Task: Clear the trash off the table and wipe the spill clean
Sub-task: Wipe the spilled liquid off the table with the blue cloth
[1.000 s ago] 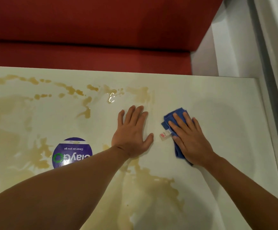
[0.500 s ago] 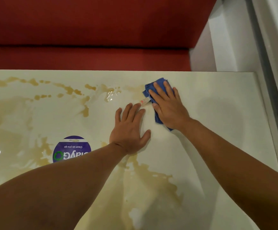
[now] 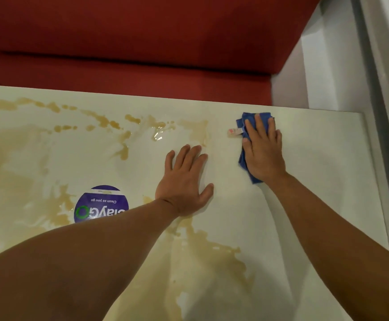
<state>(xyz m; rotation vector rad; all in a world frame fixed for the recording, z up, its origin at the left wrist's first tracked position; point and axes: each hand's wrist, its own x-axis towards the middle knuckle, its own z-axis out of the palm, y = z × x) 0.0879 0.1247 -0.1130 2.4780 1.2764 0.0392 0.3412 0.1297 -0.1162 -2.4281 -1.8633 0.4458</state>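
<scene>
My right hand (image 3: pixel 264 149) lies flat with straight fingers on a folded blue cloth (image 3: pixel 244 158), pressing it onto the white table (image 3: pixel 323 181) near the far right edge. A small white tag (image 3: pixel 235 132) sticks out of the cloth to the left. My left hand (image 3: pixel 185 181) rests flat on the table, fingers spread, left of the cloth and apart from it. A brown spill (image 3: pixel 216 258) covers much of the table: streaks along the far edge, smears at the left, and a big patch near me between my arms.
A round purple sticker (image 3: pixel 100 205) is on the table, partly under my left forearm. A red bench seat (image 3: pixel 128 75) runs along the table's far side. A white wall and a grey frame (image 3: pixel 374 89) stand at the right.
My right hand has slid the cloth along the far edge to the right, after first pushing it from nearer me up to that edge. My left hand has stayed in place.
</scene>
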